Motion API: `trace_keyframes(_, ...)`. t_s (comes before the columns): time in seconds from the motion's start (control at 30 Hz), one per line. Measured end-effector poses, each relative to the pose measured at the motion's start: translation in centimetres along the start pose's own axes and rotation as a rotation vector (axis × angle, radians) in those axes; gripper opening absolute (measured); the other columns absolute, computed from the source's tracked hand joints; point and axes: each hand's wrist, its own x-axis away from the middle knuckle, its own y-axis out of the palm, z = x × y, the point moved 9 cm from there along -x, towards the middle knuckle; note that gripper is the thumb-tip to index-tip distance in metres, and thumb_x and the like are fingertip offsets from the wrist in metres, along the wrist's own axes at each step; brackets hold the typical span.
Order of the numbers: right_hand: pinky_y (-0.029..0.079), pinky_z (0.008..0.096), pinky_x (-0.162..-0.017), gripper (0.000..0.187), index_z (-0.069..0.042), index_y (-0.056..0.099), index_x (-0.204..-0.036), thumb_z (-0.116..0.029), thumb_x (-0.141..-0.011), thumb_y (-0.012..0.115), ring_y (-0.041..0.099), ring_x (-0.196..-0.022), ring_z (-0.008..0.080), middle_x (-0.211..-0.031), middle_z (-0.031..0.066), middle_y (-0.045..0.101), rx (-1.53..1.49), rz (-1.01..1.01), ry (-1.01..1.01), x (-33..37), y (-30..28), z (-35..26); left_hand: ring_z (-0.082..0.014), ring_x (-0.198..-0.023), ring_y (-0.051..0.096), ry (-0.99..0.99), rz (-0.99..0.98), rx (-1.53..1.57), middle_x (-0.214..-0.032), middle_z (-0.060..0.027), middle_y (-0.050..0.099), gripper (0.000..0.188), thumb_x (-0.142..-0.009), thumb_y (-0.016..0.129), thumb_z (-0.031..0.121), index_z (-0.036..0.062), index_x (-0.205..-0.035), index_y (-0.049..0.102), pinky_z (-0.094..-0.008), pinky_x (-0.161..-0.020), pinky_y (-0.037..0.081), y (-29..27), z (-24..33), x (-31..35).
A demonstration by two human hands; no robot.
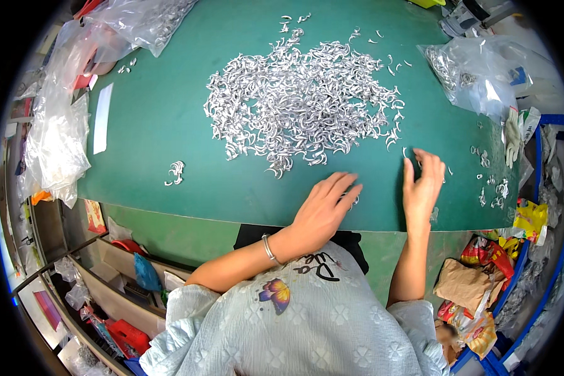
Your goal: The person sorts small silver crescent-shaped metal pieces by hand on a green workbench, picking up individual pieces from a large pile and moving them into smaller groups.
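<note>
A big loose pile of small curved silver metal parts (pixel 301 100) covers the middle of the green table mat (pixel 156 119). My left hand (pixel 324 210) lies flat near the mat's front edge, fingers together and stretched toward the pile, with a few silver parts just showing under its fingertips. My right hand (pixel 423 182) stands to the right of it, thumb and fingers curled close around one small silver part (pixel 405 151) at the pile's lower right edge. A silver bracelet (pixel 268 247) sits on my left wrist.
A small cluster of parts (pixel 176 172) lies at the front left, more scattered parts (pixel 492 188) at the right. Clear plastic bags of parts sit at the upper left (pixel 138 22), left edge (pixel 59 138) and upper right (pixel 476 72). A white strip (pixel 102 118) lies on the mat.
</note>
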Motion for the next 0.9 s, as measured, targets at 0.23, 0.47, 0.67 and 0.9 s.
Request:
trace_keyframes(0.23, 0.043, 0.0418, -0.081, 0.009, -0.001, 0.064, -0.093, -0.002, -0.083, 0.066, 0.057, -0.088, 0.0324, -0.09, 0.0132, 0.062, -0.099, -0.137, -0.122, 1.2, 2.0, -2.9, -0.0374, -0.13, 0.046, 0.105, -0.079, 0.044, -0.135, -0.0182, 0.052, 0.043, -0.077, 0.062, -0.002, -0.0048, -0.12, 0.059, -0.0458, -0.106, 0.042, 1.6, -0.1, 1.1)
trace_keyframes(0.47, 0.047, 0.0396, -0.088, 0.016, 0.002, 0.066, -0.101, 0.001, -0.085, 0.065, 0.06, -0.095, 0.0338, -0.1, 0.0144, 0.064, -0.465, -0.218, -0.02, 0.9, 1.1, -4.6, -0.0359, -0.132, 0.045, -0.004, 0.009, 0.046, -0.138, -0.0152, 0.051, 0.043, -0.078, 0.068, 0.003, 0.0009, -0.12, 0.061, -0.0496, -0.109, 0.038, 0.0, -0.3, 0.7)
trace_keyframes(0.67, 0.039, 0.0459, -0.102, 0.036, 0.004, 0.057, -0.126, -0.003, -0.09, 0.058, 0.046, -0.128, 0.0363, -0.137, 0.0161, 0.052, -0.045, -0.218, -0.213, -0.3, 3.0, -4.6, -0.0339, -0.134, 0.044, 0.132, -0.133, -0.097, -0.138, -0.0142, 0.051, 0.037, -0.083, 0.069, 0.01, -0.0004, -0.118, 0.062, -0.0529, -0.113, 0.032, 2.8, 1.0, -0.2)
trace_keyframes(0.9, 0.04, 0.0433, -0.104, 0.031, 0.001, 0.064, -0.117, 0.003, -0.086, 0.061, 0.051, -0.127, 0.0351, -0.133, 0.0149, 0.059, -0.472, -0.461, -0.181, 3.7, 0.7, -5.5, -0.0335, -0.123, 0.054, 0.058, -0.036, 0.049, -0.123, -0.016, 0.058, 0.029, -0.079, 0.066, -0.002, -0.0033, -0.108, 0.064, -0.0504, -0.108, 0.042, 0.2, -0.5, 2.0)
